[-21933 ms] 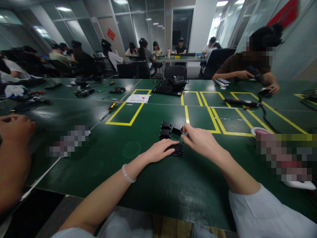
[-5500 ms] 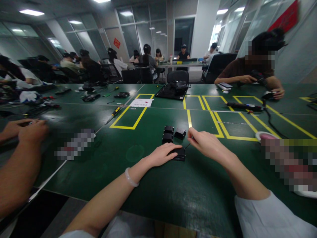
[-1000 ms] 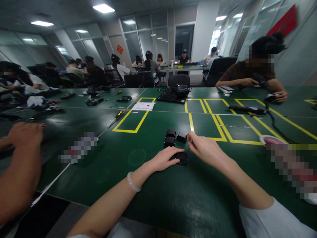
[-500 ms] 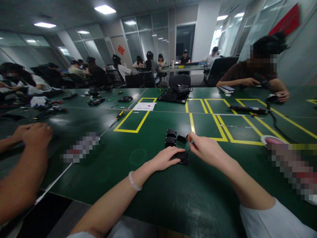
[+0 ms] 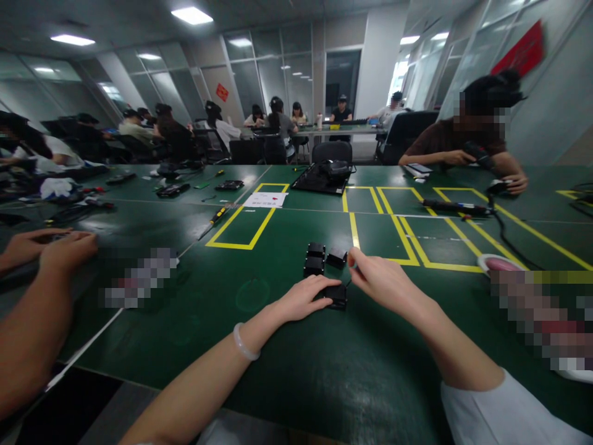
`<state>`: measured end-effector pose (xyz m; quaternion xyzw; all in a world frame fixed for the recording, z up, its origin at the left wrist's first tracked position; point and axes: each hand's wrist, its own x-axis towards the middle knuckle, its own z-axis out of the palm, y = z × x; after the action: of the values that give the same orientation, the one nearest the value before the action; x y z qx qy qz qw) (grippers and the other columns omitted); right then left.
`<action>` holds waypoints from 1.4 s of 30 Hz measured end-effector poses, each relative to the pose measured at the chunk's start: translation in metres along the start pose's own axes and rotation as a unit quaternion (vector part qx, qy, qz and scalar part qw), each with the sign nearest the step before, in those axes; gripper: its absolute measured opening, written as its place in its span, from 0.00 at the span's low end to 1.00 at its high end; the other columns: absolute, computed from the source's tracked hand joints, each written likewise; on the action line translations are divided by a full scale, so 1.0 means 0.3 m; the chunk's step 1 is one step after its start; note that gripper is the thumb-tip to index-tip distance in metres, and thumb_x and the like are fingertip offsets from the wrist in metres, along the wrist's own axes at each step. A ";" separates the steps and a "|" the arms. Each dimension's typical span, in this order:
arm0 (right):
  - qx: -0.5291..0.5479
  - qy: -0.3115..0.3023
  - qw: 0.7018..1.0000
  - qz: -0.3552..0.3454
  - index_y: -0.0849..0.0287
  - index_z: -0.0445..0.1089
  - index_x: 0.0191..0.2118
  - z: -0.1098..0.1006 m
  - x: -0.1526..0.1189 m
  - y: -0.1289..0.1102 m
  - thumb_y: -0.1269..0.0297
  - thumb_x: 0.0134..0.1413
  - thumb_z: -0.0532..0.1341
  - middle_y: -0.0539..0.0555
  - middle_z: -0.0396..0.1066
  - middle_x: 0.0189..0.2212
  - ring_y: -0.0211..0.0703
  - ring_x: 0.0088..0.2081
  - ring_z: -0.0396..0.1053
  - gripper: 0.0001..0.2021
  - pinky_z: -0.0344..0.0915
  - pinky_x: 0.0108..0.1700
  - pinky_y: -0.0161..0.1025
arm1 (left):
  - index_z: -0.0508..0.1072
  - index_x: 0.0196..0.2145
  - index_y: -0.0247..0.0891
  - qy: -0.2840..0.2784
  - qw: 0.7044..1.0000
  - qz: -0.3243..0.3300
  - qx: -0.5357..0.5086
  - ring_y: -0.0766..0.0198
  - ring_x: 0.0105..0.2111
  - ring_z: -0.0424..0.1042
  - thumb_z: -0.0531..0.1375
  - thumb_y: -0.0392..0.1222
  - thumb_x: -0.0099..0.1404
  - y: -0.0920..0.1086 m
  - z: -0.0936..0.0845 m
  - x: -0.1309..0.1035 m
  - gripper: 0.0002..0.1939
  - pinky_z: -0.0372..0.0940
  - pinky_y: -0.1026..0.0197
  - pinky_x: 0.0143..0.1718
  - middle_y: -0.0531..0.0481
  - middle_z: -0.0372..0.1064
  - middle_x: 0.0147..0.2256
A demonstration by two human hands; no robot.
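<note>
My left hand (image 5: pixel 306 296) grips a small black box-like block (image 5: pixel 336 298) that lies on the green table, its thumb on the near side and fingers across the top. Close by on the right, my right hand (image 5: pixel 373 272) is closed in a pinch. A thin dark rod or wire (image 5: pixel 349 283) runs from its fingertips down toward the block; its kind is too small to tell. Just beyond my left fingers stand similar black blocks (image 5: pixel 315 264), set one behind the other. One more black block (image 5: pixel 337 256) sits tilted to their right.
Yellow tape outlines (image 5: pixel 252 244) mark the green table (image 5: pixel 194 346). A yellow-black screwdriver (image 5: pixel 214 219) and a white paper (image 5: pixel 266 199) lie farther off. A co-worker's hands (image 5: pixel 69 250) are at left; another person (image 5: pixel 472 139) sits across. A white-rimmed tray (image 5: pixel 484 264) lies right.
The whole view has shifted slightly, so things appear a little farther left. Both my hands keep their places at the block. The co-worker's hands at left have turned slightly.
</note>
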<state>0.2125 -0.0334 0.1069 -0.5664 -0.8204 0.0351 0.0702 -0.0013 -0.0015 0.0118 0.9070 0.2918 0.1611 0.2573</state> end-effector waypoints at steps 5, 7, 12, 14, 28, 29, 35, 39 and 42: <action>-0.035 -0.012 0.999 0.024 0.57 0.62 0.41 0.000 0.005 -0.005 0.59 0.65 0.46 0.54 0.73 0.28 0.43 0.28 0.69 0.11 0.44 0.25 0.36 | 0.60 0.60 0.44 0.001 1.000 -0.004 0.004 0.55 0.51 0.64 0.53 0.47 0.70 -0.005 0.005 -0.001 0.22 0.59 0.54 0.54 0.46 0.65 0.54; -0.032 -0.012 0.999 0.017 0.57 0.62 0.42 0.003 0.005 0.002 0.61 0.65 0.47 0.54 0.73 0.28 0.42 0.28 0.69 0.10 0.44 0.25 0.36 | 0.59 0.61 0.44 0.000 1.000 -0.003 0.001 0.55 0.52 0.64 0.53 0.47 0.71 -0.003 0.004 -0.001 0.22 0.59 0.54 0.55 0.46 0.64 0.54; -0.002 0.001 1.000 -0.013 0.57 0.61 0.42 0.008 -0.001 0.018 0.65 0.61 0.49 0.51 0.72 0.28 0.40 0.27 0.67 0.06 0.45 0.25 0.35 | 0.58 0.61 0.45 0.001 1.000 -0.002 -0.002 0.56 0.52 0.64 0.53 0.46 0.71 0.005 0.000 0.000 0.22 0.59 0.54 0.55 0.47 0.64 0.55; -0.002 0.004 1.000 -0.016 0.57 0.61 0.41 0.007 -0.002 0.016 0.64 0.62 0.50 0.51 0.72 0.28 0.40 0.27 0.67 0.06 0.44 0.25 0.35 | 0.59 0.61 0.45 0.000 1.000 -0.005 0.000 0.56 0.52 0.64 0.54 0.46 0.71 0.004 0.000 0.001 0.22 0.59 0.54 0.55 0.47 0.64 0.55; -0.001 -0.003 1.000 -0.023 0.57 0.59 0.42 0.008 -0.004 0.023 0.64 0.62 0.51 0.51 0.72 0.29 0.40 0.27 0.67 0.06 0.45 0.25 0.35 | 0.58 0.61 0.45 0.004 1.000 -0.001 0.004 0.56 0.52 0.64 0.53 0.46 0.71 0.002 0.005 0.001 0.23 0.59 0.55 0.54 0.47 0.64 0.55; -0.001 -0.001 1.000 -0.020 0.57 0.59 0.42 0.008 -0.004 0.021 0.63 0.62 0.50 0.52 0.72 0.29 0.40 0.27 0.67 0.06 0.45 0.25 0.35 | 0.58 0.61 0.45 0.004 1.000 -0.002 0.004 0.56 0.52 0.64 0.53 0.46 0.71 0.002 0.006 0.002 0.23 0.59 0.55 0.54 0.47 0.64 0.55; -0.032 -0.010 0.999 0.009 0.57 0.61 0.41 0.009 0.000 0.012 0.60 0.65 0.47 0.52 0.72 0.26 0.41 0.26 0.67 0.09 0.43 0.25 0.35 | 0.59 0.60 0.45 0.003 1.000 0.002 0.005 0.56 0.52 0.64 0.54 0.46 0.70 -0.003 0.006 0.001 0.22 0.59 0.55 0.55 0.47 0.64 0.55; -0.007 -0.002 1.000 -0.008 0.57 0.59 0.43 0.013 -0.002 0.017 0.64 0.62 0.48 0.51 0.71 0.27 0.39 0.26 0.66 0.07 0.44 0.25 0.35 | 0.59 0.61 0.45 0.009 1.000 0.000 0.003 0.57 0.52 0.64 0.54 0.46 0.70 -0.007 0.008 -0.001 0.22 0.59 0.55 0.55 0.47 0.64 0.54; 0.001 0.002 1.000 -0.008 0.57 0.59 0.42 0.008 -0.004 0.012 0.63 0.62 0.49 0.51 0.71 0.27 0.39 0.27 0.67 0.06 0.45 0.25 0.35 | 0.59 0.61 0.45 0.006 1.000 0.001 0.002 0.56 0.52 0.64 0.54 0.46 0.70 -0.009 0.011 0.000 0.22 0.59 0.54 0.55 0.47 0.64 0.55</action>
<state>0.2159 -0.0332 0.1039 -0.5597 -0.8248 0.0342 0.0732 -0.0012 -0.0007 0.0076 0.9070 0.2923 0.1661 0.2534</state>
